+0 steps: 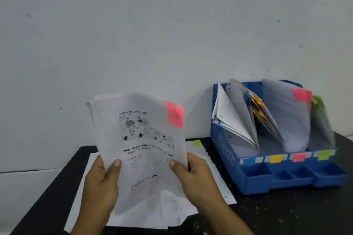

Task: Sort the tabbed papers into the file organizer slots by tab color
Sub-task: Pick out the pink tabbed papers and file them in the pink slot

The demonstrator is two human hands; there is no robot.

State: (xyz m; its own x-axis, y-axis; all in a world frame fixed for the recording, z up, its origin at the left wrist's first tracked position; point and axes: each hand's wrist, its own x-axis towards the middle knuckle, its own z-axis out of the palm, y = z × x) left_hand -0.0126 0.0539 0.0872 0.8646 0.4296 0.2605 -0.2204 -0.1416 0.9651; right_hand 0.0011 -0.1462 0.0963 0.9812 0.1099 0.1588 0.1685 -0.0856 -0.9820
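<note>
I hold a thin set of white printed papers (141, 139) upright above the table, with a pink tab (175, 115) at the top right corner. My left hand (101, 183) grips the lower left edge and my right hand (194, 175) grips the lower right edge. To the right stands a blue file organizer (286, 181) with blue, yellow, pink and green labels along its front rail. Its slots hold curved papers; one carries a pink tab (302, 95), another a green tab (318, 101).
More white sheets (215, 173) lie flat on the black table (286, 215) under my hands, one with a green tab (197, 142) near the wall. A white wall rises right behind the table. The table's left edge runs diagonally at the lower left.
</note>
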